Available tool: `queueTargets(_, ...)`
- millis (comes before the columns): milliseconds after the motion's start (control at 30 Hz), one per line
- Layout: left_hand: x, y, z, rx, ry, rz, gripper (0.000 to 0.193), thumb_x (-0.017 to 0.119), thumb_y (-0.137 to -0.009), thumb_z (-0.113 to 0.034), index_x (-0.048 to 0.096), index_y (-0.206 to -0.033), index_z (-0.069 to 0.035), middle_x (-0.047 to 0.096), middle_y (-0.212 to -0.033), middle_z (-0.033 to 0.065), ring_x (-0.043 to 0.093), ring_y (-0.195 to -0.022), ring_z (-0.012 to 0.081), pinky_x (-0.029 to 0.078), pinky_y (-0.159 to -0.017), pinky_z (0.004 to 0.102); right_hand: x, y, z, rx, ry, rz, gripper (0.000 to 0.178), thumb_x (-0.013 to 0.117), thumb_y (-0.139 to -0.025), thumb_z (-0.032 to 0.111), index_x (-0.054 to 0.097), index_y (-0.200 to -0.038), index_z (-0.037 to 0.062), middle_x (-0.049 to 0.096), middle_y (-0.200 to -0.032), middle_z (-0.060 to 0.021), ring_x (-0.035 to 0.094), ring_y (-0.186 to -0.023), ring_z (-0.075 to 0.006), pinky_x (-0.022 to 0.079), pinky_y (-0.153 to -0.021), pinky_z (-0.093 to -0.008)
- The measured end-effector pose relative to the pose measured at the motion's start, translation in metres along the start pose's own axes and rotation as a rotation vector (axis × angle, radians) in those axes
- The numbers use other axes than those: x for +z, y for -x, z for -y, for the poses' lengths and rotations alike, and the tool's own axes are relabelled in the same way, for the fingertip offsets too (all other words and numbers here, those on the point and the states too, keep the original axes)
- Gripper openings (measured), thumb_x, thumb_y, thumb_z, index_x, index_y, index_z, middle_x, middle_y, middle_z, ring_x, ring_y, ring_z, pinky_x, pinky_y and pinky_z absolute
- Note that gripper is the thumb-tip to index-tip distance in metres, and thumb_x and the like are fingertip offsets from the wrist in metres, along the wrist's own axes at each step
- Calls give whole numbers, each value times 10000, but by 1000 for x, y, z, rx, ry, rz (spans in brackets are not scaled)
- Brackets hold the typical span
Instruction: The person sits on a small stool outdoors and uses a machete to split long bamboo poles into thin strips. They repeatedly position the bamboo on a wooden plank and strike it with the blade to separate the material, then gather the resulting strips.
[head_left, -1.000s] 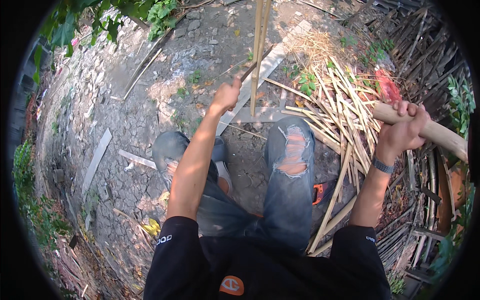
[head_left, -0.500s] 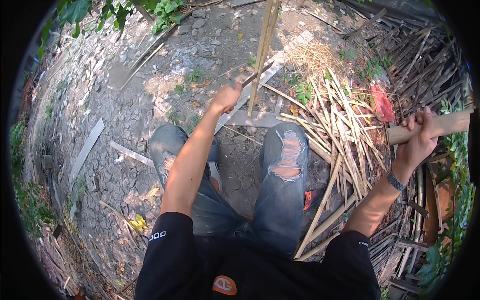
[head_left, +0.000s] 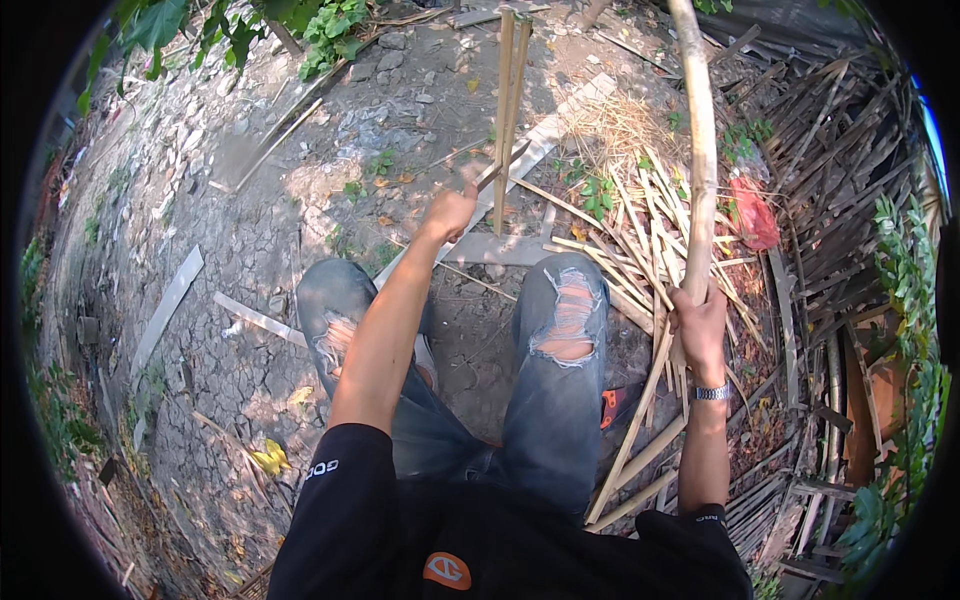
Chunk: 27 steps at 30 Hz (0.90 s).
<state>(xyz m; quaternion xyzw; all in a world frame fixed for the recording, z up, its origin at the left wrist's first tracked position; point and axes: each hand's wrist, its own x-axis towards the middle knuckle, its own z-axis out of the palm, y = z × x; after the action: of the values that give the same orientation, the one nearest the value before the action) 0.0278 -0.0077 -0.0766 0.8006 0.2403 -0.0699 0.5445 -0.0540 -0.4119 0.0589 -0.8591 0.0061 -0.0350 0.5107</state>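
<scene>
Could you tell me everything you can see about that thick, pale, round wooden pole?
The thick, pale, round wooden pole looks barkless, with faint darker mottling and a slight bend toward its upper part. It runs nearly straight up the picture, in front of the loose pile of thin, pale wooden strips. The person's right-hand grip closes around its near part. The far end runs out of view.

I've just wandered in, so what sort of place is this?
Probably an outdoor yard: cracked grey bare earth, a loose pile of pale slender wooden strips, and a heap of weathered grey-brown sticks.
</scene>
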Motion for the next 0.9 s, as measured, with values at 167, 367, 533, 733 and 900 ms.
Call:
queueTargets(167, 11, -6, -2, 5, 2, 11, 616, 435, -1018, -527, 556, -743, 11, 492, -542, 67, 510, -444, 197, 425, -432, 382, -17, -37, 92, -475, -641, -447, 114, 604, -954, 55, 505, -900, 37, 511, -686, -33, 487, -551, -114, 417, -502, -284)
queueTargets(367, 39, -14, -17, 64, -13, 0, 714, 422, -1009, -541, 624, -714, 77, 567, -534, 126, 590, -457, 259, 474, -458, 426, 68, -2, -123, -229, 167, 25, 318, 668, -846, 103, 577, -1090, -81, 639, -791, -125, 627, -637, -207, 526, -626, -348)
queueTargets(533, 27, -30, 16, -70, -13, 11, 680, 422, -1018, -531, 602, -701, 43, 552, -561, 122, 560, -462, 247, 450, -452, 427, 57, 25, -128, 422, 19, 397, 376, 690, -845, 96, 589, -1163, -77, 655, -767, -96, 612, -539, -161, 486, -489, -324)
queueTargets(733, 24, -5, -9, -99, -11, 130, 602, 449, -1019, -505, 514, -655, -30, 463, -541, 55, 437, -418, 190, 351, -402, 386, -11, 14, -79, 145, -20, 19, 157, 672, -886, 66, 570, -976, -13, 567, -631, -28, 548, -489, -114, 436, -447, -277)
queueTargets(900, 32, -6, 4, -46, -120, 75, 658, 443, -1012, -511, 535, -602, -5, 489, -501, 81, 513, -418, 219, 392, -395, 397, 2, 5, -1, 16, -429, -217, 113, 626, -912, 52, 522, -889, 16, 502, -607, -18, 480, -453, -119, 406, -428, -285)
